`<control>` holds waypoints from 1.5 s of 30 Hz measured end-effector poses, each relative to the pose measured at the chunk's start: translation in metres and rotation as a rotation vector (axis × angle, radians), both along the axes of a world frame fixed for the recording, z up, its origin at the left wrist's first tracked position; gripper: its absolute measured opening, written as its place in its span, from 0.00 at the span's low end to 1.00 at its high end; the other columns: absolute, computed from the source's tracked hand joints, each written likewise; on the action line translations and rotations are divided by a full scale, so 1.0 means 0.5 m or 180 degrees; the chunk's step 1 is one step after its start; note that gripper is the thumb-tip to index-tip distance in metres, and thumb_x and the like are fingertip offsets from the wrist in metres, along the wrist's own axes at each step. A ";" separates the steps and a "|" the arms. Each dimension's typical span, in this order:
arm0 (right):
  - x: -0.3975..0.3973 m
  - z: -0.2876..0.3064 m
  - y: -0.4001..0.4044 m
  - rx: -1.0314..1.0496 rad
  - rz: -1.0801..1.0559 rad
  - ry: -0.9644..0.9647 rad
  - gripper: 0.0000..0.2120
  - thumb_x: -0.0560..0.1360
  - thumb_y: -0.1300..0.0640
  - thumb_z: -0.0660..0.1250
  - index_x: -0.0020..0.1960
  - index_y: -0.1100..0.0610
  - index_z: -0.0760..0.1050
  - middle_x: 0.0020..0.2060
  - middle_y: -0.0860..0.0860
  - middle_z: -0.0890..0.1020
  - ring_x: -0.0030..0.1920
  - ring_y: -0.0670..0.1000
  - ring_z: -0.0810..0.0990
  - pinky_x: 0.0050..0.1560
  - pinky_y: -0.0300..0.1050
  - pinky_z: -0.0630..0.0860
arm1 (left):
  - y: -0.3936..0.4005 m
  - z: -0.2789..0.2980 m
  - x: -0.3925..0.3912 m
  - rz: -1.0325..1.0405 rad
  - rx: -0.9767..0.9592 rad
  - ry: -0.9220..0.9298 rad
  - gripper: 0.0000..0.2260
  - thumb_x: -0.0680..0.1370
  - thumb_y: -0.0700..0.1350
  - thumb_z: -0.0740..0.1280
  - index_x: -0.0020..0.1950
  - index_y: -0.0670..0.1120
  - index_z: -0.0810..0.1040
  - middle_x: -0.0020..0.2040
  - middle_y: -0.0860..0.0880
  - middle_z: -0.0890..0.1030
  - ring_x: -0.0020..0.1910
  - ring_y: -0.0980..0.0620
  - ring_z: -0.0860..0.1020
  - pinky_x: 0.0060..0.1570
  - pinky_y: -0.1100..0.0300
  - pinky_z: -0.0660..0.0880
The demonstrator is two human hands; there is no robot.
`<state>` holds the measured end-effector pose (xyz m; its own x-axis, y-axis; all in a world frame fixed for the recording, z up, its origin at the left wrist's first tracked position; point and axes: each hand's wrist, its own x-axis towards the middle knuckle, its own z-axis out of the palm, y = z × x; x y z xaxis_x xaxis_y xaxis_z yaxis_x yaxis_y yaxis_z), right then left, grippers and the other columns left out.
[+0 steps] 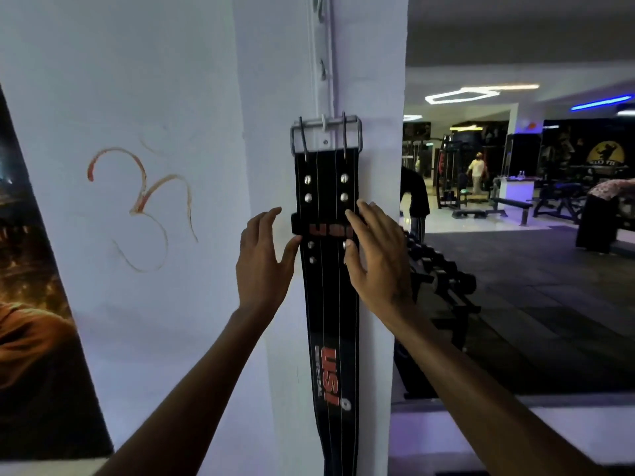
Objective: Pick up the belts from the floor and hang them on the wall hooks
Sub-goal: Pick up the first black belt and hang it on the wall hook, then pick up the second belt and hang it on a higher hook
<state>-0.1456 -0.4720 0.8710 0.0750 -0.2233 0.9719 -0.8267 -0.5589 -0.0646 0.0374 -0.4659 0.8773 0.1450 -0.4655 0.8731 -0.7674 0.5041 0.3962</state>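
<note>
White wall ran ahead of me, with gym machines dim in the background to the right. On the wall's corner a belt [330, 269] hung from a hook [324, 121] by its metal buckle [326, 134], so I judged the hanging step nearly done; next would come letting go and turning to the floor for another. My left hand [264, 262] and right hand [376, 255] were both open, fingers spread, only steadying the belt at its edges near the keeper loop, gripping nothing. It was broad black leather, white-stitched, studded, with red lettering.
</note>
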 end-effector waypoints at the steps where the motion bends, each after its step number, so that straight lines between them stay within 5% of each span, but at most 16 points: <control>1: 0.002 -0.030 0.015 0.0075 -0.0024 0.0010 0.21 0.79 0.60 0.63 0.71 0.60 0.70 0.72 0.57 0.71 0.75 0.55 0.65 0.74 0.51 0.62 | 0.013 -0.029 0.005 0.0053 0.0094 -0.0102 0.24 0.81 0.53 0.66 0.75 0.46 0.68 0.72 0.46 0.74 0.70 0.45 0.73 0.62 0.55 0.73; 8: 0.010 -0.279 0.169 0.0855 0.0080 0.0039 0.24 0.79 0.59 0.63 0.74 0.61 0.66 0.74 0.58 0.68 0.75 0.56 0.64 0.76 0.57 0.60 | 0.165 -0.280 0.058 0.0292 0.0790 -0.0621 0.25 0.82 0.52 0.64 0.76 0.44 0.66 0.73 0.41 0.72 0.72 0.41 0.71 0.67 0.45 0.75; 19: 0.093 -0.879 0.631 0.2798 0.0527 0.0524 0.23 0.77 0.60 0.63 0.71 0.62 0.69 0.70 0.60 0.74 0.72 0.59 0.69 0.72 0.58 0.66 | 0.667 -0.831 0.160 0.0493 0.2692 -0.0678 0.23 0.82 0.52 0.62 0.74 0.42 0.69 0.70 0.39 0.74 0.68 0.37 0.73 0.66 0.42 0.72; 23: 0.157 -1.023 0.770 0.3481 0.0676 0.0856 0.23 0.76 0.60 0.62 0.71 0.63 0.69 0.68 0.61 0.75 0.70 0.61 0.71 0.71 0.59 0.67 | 0.832 -0.963 0.219 0.0614 0.3314 -0.0496 0.22 0.82 0.52 0.60 0.73 0.43 0.70 0.69 0.40 0.75 0.66 0.37 0.75 0.63 0.44 0.74; 31: 0.325 -1.352 0.963 0.4481 0.1003 0.1480 0.24 0.74 0.60 0.64 0.70 0.63 0.69 0.65 0.61 0.77 0.68 0.62 0.73 0.70 0.58 0.68 | 1.082 -1.299 0.366 0.0694 0.4438 0.0079 0.15 0.78 0.38 0.68 0.64 0.41 0.76 0.60 0.40 0.81 0.58 0.36 0.80 0.53 0.45 0.79; 41: 0.564 -1.981 1.077 0.5425 0.1273 0.2171 0.20 0.70 0.62 0.67 0.61 0.66 0.74 0.54 0.62 0.80 0.62 0.66 0.75 0.64 0.58 0.71 | 1.246 -1.909 0.521 0.1018 0.5385 0.0794 0.12 0.80 0.42 0.65 0.64 0.46 0.78 0.60 0.47 0.82 0.55 0.43 0.82 0.54 0.48 0.79; 45: 0.641 -2.225 1.093 0.5636 0.1411 0.2549 0.20 0.74 0.53 0.67 0.62 0.63 0.73 0.55 0.60 0.80 0.60 0.61 0.76 0.58 0.54 0.72 | 1.273 -2.134 0.548 0.1368 0.5481 0.1277 0.12 0.80 0.41 0.63 0.62 0.47 0.79 0.57 0.48 0.84 0.52 0.47 0.83 0.53 0.55 0.78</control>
